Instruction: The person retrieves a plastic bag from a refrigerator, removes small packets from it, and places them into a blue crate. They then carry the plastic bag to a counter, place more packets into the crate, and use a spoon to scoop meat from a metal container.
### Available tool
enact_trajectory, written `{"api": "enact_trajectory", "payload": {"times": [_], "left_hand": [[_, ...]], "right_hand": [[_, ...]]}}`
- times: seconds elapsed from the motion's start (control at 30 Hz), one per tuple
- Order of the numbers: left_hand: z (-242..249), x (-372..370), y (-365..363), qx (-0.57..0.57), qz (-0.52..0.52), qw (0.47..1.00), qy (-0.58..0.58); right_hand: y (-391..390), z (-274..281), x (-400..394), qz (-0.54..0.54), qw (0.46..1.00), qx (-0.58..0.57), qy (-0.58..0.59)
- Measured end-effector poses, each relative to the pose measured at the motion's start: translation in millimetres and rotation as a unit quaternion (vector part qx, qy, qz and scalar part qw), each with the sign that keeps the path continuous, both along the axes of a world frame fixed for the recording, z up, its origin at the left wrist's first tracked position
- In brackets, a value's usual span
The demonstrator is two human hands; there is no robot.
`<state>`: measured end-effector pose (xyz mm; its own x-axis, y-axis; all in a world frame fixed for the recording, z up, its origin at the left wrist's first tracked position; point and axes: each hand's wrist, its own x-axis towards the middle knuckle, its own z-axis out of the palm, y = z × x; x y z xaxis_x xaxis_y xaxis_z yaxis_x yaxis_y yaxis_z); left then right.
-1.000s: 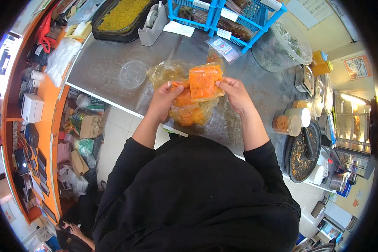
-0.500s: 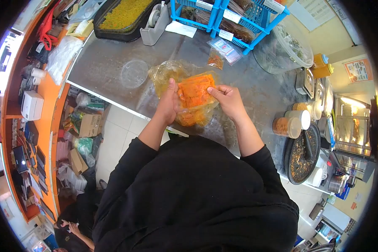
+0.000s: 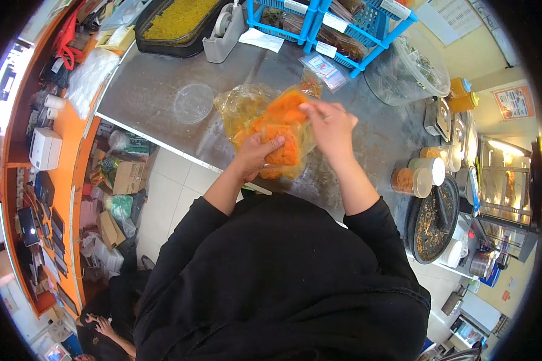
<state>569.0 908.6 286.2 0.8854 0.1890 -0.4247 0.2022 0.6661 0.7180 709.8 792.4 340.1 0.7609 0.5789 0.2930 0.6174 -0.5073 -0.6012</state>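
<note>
A clear plastic bag [image 3: 238, 108] lies on the grey metal table, with orange packets on and around it. My left hand [image 3: 256, 155] is closed on an orange packet [image 3: 285, 144], its thumb pressed on top. Pinched between the fingers of my right hand [image 3: 330, 125] is the edge of a second orange packet [image 3: 288, 106], tilted up and slightly blurred above the first. What lies beneath the packets is partly hidden. A round clear lid [image 3: 193, 103] rests to the left of the bag.
Behind are a black tray of yellow food [image 3: 180, 21], a tape dispenser [image 3: 224, 36] and blue baskets [image 3: 343, 30]. Tubs [image 3: 412, 182] and a stone mortar [image 3: 433, 225] stand at right. A small packet [image 3: 311, 83] lies beyond my right hand. Another person [image 3: 111, 325] is at lower left.
My right hand has lifted one orange packet up and away, uncovering another below. My left hand has shifted right, and its thumb now lies over the lower packet.
</note>
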Motion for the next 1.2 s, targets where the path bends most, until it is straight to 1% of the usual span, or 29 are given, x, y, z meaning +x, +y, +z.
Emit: {"api": "enact_trajectory", "payload": {"times": [0.03, 0.13, 0.17, 0.2, 0.23, 0.27, 0.3, 0.33, 0.4, 0.43, 0.53, 0.6, 0.63, 0.73, 0.83, 0.93, 1.03, 1.13, 1.2], "left_hand": [[2, -1, 0, -0.007, 0.019, 1.000, -0.001], [-2, -6, 9, 0.001, 0.040, 0.999, 0.025], [-7, -9, 13, -0.045, 0.053, 0.998, 0.007], [-16, -12, 16, -0.091, 0.066, 0.994, -0.010], [-20, -14, 19, -0.137, 0.078, 0.987, -0.027], [-19, -18, 18, -0.129, 0.063, 0.989, -0.030], [-17, -24, 16, -0.121, 0.049, 0.991, -0.032], [-16, -27, 14, -0.113, 0.037, 0.992, -0.034], [-23, -31, 14, 0.032, 0.032, 0.999, 0.005], [-27, -33, 15, 0.104, 0.030, 0.994, 0.025], [-29, -50, 27, 0.000, 0.109, 0.994, 0.031], [-30, -63, 36, -0.046, 0.154, 0.987, 0.017], [-29, -68, 40, -0.068, 0.177, 0.982, 0.008], [-27, -76, 46, -0.017, 0.198, 0.980, 0.023], [-27, -80, 50, -0.014, 0.208, 0.978, 0.023], [-27, -79, 50, 0.013, 0.208, 0.978, 0.021], [-27, -74, 50, 0.004, 0.197, 0.980, 0.028], [-26, -67, 47, 0.004, 0.200, 0.980, 0.022], [-20, -65, 45, 0.004, 0.189, 0.981, 0.034]], "right_hand": [[-1, -3, 3, -0.033, 0.997, 0.062, -0.028], [-8, -7, 23, -0.024, 0.987, 0.132, 0.087], [-8, -5, 24, 0.054, 0.983, 0.059, 0.164], [-9, -2, 25, 0.130, 0.963, -0.014, 0.237], [-10, 1, 25, 0.203, 0.926, -0.088, 0.306], [-8, 2, 14, 0.213, 0.945, -0.133, 0.210], [-3, 2, -5, 0.221, 0.953, -0.178, 0.110], [2, 1, -17, 0.228, 0.948, -0.221, 0.010], [11, -15, -24, 0.209, 0.969, -0.118, 0.057], [14, -24, -25, 0.199, 0.974, -0.066, 0.081], [30, -42, 4, 0.108, 0.972, 0.046, 0.206], [30, -46, 9, 0.085, 0.978, -0.140, 0.126], [31, -46, 10, 0.072, 0.967, -0.231, 0.081], [38, -55, -19, 0.068, 0.930, -0.359, -0.037], [49, -65, -26, 0.063, 0.916, -0.393, -0.050], [53, -61, -20, 0.077, 0.910, -0.407, -0.003], [46, -69, -12, 0.089, 0.919, -0.382, -0.033], [39, -79, 3, 0.073, 0.936, -0.341, -0.041], [29, -77, 11, 0.048, 0.964, -0.259, -0.041]]}}
